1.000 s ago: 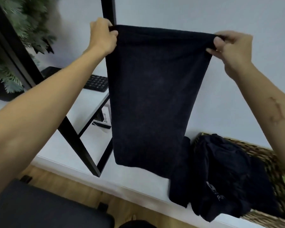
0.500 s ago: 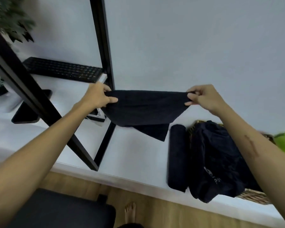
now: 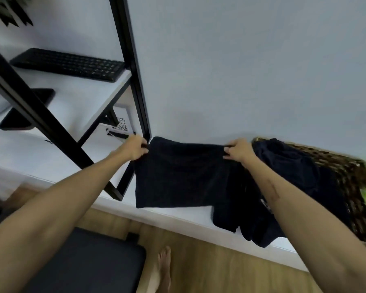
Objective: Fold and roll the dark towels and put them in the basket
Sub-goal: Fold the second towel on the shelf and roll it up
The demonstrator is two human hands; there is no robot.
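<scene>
Head view
Surface: your white ledge crosses the lower middle, wood floor below it.
Room: pale wall above; black frame and keyboard upper left.
Towel: spread flat at centre.
Left hand: pinching its far left corner.
Right hand: pinching the far right corner.
Basket: right edge, dark cloth spilling out.
Hidden: your right forearm covers part of that cloth; its folds are unclear.
</scene>
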